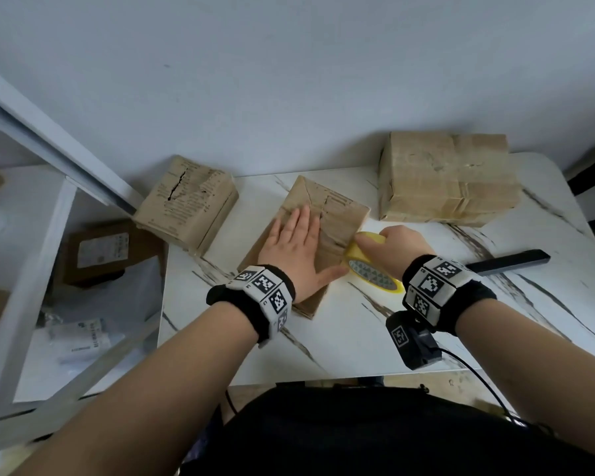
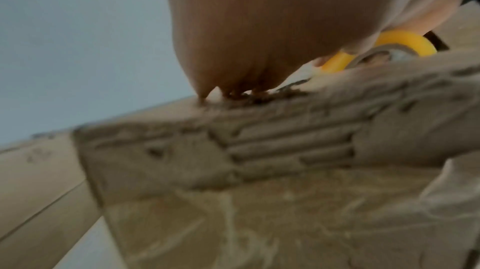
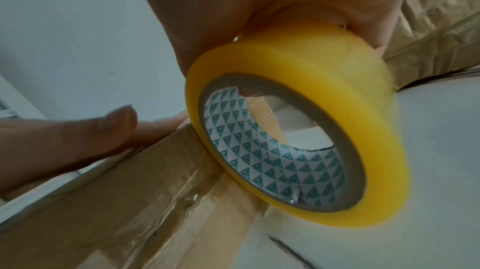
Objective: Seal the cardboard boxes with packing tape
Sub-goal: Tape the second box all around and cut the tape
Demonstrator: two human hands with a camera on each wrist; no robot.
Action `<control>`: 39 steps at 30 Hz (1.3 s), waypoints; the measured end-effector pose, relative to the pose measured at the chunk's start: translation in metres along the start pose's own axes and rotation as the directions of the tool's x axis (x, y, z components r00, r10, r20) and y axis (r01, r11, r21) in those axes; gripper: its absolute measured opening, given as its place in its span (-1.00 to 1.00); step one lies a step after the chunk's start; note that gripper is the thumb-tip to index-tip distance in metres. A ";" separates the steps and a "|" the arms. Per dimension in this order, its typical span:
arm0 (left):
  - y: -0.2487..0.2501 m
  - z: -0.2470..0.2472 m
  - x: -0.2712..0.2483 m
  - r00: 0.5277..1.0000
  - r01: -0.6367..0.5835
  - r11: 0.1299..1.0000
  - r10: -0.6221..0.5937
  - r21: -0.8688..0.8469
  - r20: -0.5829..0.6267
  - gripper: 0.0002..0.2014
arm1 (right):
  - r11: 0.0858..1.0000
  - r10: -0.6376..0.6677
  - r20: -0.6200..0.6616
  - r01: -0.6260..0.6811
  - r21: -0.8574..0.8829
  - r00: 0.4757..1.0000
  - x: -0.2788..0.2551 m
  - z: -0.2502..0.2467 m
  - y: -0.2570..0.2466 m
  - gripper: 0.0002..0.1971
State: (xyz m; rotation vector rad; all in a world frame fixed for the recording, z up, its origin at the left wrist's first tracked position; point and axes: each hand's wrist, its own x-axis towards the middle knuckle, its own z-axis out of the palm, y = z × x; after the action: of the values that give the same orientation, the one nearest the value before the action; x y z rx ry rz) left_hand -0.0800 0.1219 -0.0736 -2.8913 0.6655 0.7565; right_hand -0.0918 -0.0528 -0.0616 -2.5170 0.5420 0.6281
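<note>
A flat cardboard box [image 1: 337,214] lies at the middle of the white marble table [image 1: 358,331]. My left hand [image 1: 294,245] presses flat on its top with straight fingers, thumb out at the near right edge. My right hand [image 1: 397,247] grips a yellow roll of packing tape [image 1: 371,266] held against the box's right side. In the right wrist view the tape roll [image 3: 298,136] with its patterned core touches the box edge [image 3: 130,201], and the left thumb [image 3: 78,136] rests on the box. The left wrist view shows the box top [image 2: 259,160] and the tape roll [image 2: 405,44] behind it.
A taller taped box [image 1: 447,180] stands at the back right of the table. Another worn box [image 1: 186,204] sits at the table's back left corner. A black bar [image 1: 509,261] lies to the right of my right wrist. Parcels and bags [image 1: 93,304] lie below on the left.
</note>
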 end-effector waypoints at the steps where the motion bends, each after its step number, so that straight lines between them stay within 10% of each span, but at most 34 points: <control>1: 0.005 -0.001 -0.001 1.000 -0.010 1.000 0.010 0.010 -0.019 0.04 | 1.000 -0.009 0.000 0.009 0.003 1.000 0.001 0.000 0.001 -0.54; 16: 0.051 0.020 -0.011 0.994 0.021 0.997 -0.013 0.077 -0.110 -0.39 | 0.992 -0.100 0.033 0.097 0.083 0.994 0.005 0.008 0.027 -0.47; 30: 0.017 0.012 -0.018 0.972 0.027 0.993 -0.053 -0.119 -0.229 -0.18 | 0.929 -0.353 0.255 0.306 0.206 0.900 -0.012 0.025 0.025 -0.55; 35: 0.033 0.009 -0.009 0.940 0.083 0.976 -0.144 -0.202 -0.310 -0.33 | 0.913 -0.313 0.143 0.255 0.319 0.939 -0.010 0.014 0.047 -0.48; 39: 0.038 0.015 -0.008 0.930 0.074 0.957 -0.167 -0.280 -0.327 -0.34 | 0.981 -0.193 -0.136 0.188 -0.053 0.972 0.010 -0.002 0.082 -0.68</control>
State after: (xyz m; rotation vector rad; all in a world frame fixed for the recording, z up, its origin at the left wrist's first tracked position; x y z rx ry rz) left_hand -0.1094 0.0938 -0.0814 -3.3159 0.4301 0.3384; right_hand -0.1222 -0.1218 -0.0946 -2.6245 0.3326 0.3964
